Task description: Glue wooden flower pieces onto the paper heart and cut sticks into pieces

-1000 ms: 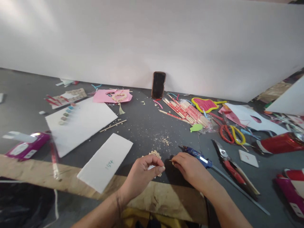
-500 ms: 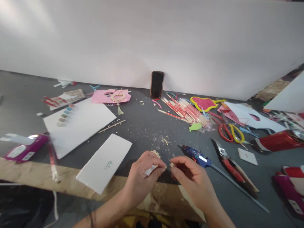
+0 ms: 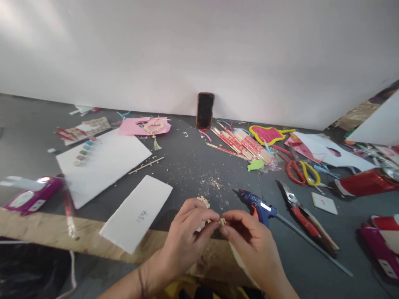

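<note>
Above the table's near edge, my left hand (image 3: 191,226) and my right hand (image 3: 251,236) meet fingertip to fingertip. Thumb and finger of the right hand pinch a small lumpy cluster of pale, cream-coloured bits (image 3: 222,221). The left hand's thumb and finger are closed right beside it; what lies between them is too small to name. Behind the left knuckles shows a heap of similar pale bits (image 3: 204,201), partly hidden by that hand. More crumbs (image 3: 215,182) are scattered on the dark table (image 3: 187,166) just beyond.
A blue glue gun (image 3: 257,203) with a glue stick lies right of my right hand, then red-handled pliers (image 3: 304,220) and scissors (image 3: 301,172). A white board (image 3: 137,214) marked with numbers lies left. Farther back are a phone (image 3: 205,110) and patterned sticks (image 3: 243,143).
My hands have come together: the right hand moved slightly left with the cluster, and the left fingertips now touch or nearly touch it. Before, a small gap separated them.
</note>
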A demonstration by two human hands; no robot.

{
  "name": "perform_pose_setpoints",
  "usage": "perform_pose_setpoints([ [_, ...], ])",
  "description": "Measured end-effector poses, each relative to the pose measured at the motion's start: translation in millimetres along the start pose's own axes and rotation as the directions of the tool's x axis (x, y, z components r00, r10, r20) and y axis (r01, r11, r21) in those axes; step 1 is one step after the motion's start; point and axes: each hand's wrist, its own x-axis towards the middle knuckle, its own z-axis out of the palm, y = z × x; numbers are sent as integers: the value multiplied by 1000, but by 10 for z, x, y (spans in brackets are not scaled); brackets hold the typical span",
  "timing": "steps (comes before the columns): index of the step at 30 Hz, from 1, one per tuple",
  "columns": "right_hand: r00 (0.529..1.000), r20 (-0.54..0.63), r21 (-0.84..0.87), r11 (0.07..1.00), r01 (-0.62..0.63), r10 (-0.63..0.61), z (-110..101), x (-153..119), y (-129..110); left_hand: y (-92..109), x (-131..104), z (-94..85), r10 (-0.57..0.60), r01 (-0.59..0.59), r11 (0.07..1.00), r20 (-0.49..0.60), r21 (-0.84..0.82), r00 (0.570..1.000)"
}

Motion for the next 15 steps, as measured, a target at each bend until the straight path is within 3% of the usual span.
perform_pose_setpoints([
  [15, 992, 76, -121, 987, 108, -100, -26, -13, 23, -25, 0, -25, 108, -113, 985, 48, 134, 993],
])
